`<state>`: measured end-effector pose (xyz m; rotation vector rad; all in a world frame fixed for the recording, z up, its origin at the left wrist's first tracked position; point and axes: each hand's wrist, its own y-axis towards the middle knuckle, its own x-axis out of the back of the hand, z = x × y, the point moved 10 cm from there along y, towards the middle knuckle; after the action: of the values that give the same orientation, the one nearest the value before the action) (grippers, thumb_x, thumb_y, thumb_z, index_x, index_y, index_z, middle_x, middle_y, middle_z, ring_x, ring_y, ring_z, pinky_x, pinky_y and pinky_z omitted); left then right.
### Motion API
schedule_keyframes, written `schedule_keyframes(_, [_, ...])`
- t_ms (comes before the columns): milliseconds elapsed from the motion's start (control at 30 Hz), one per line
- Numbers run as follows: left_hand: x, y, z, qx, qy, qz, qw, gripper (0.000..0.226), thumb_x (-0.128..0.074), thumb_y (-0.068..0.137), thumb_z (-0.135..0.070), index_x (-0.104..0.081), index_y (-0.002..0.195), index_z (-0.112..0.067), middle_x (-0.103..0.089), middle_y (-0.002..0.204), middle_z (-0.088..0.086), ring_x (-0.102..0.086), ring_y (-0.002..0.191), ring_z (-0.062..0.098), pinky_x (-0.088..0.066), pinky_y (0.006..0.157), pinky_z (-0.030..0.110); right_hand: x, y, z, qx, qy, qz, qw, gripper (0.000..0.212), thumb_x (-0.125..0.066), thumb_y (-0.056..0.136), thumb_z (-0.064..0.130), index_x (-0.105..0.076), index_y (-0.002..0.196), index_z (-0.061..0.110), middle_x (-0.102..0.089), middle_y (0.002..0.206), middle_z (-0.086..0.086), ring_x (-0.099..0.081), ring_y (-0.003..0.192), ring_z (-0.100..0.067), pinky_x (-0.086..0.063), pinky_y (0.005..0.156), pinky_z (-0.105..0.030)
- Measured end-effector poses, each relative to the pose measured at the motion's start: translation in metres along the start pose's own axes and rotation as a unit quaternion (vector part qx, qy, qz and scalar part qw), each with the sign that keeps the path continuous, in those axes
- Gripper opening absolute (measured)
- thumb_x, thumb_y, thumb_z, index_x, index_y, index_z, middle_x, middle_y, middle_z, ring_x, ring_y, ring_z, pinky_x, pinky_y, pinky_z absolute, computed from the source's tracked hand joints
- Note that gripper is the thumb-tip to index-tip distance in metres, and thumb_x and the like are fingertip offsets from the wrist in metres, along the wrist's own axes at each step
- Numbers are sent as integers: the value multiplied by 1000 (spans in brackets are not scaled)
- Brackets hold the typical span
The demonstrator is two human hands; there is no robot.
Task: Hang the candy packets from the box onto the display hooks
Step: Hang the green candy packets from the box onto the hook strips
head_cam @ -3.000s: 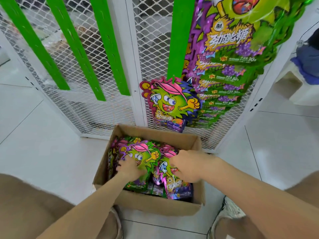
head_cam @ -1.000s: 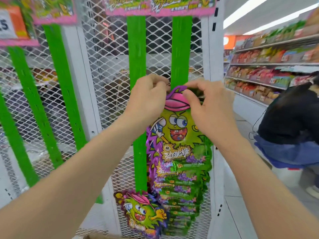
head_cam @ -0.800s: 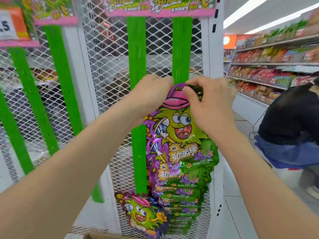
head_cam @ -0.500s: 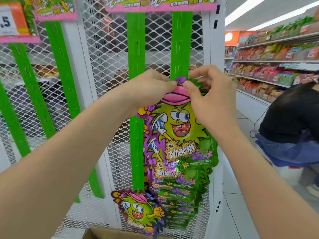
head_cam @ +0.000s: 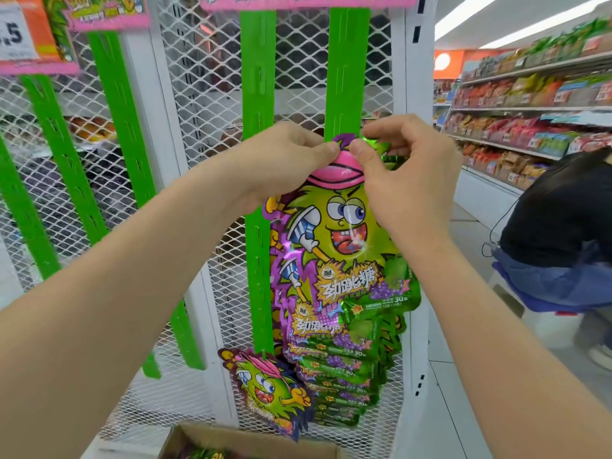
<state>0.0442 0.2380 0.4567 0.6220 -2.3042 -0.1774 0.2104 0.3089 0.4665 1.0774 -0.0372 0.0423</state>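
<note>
A green and purple candy packet (head_cam: 341,240) with a cartoon face hangs in front of the right green display strip (head_cam: 347,71). My left hand (head_cam: 284,160) and my right hand (head_cam: 404,167) both pinch its pink top edge, thumbs almost touching. Below it, several matching packets (head_cam: 344,372) overlap down the same strip. Another packet (head_cam: 268,395) hangs low on the middle green strip (head_cam: 258,77). The hook itself is hidden behind my fingers. The cardboard box (head_cam: 251,442) shows at the bottom edge, with a bit of packets inside.
White mesh rack panels (head_cam: 205,127) carry more green strips (head_cam: 112,127) to the left, with pink price headers above. A person in a dark top (head_cam: 559,233) crouches at the right beside stocked store shelves (head_cam: 530,104). White floor tiles lie around the rack.
Three seconds ago both hands were in the box on the floor. They have since raised a packet to the right strip, and over the last second it sits slightly lower against the strip.
</note>
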Motion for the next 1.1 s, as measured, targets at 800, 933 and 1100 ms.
schedule_keyframes(800, [-25,-107,35,-268,216,-202,917,25,-50,83,-3,-69,88,-19,-68,85,-4,-61,79,18,-49,75,35,-50,-154,-5,3,-13,329,944,13,-71,88,10,-76,93,20,-67,73,15,-60,65,-6,-48,66,-19])
schedule_keyframes(933, [-104,-145,175,-78,313,57,945,17,-44,79,-18,-56,77,-29,-58,68,-9,-65,78,28,-39,62,33,-106,-282,-34,-22,-108,615,781,14,-63,91,21,-71,79,19,-68,70,-1,-62,68,-21,-54,73,-36])
schedule_keyframes(1100, [-188,-247,350,183,263,368,873,12,-56,93,-23,-67,91,-26,-65,91,1,-63,91,27,-47,77,31,-114,-455,-61,-45,-174,790,586,18,-56,96,16,-72,103,11,-69,100,-14,-64,86,-32,-55,70,-40])
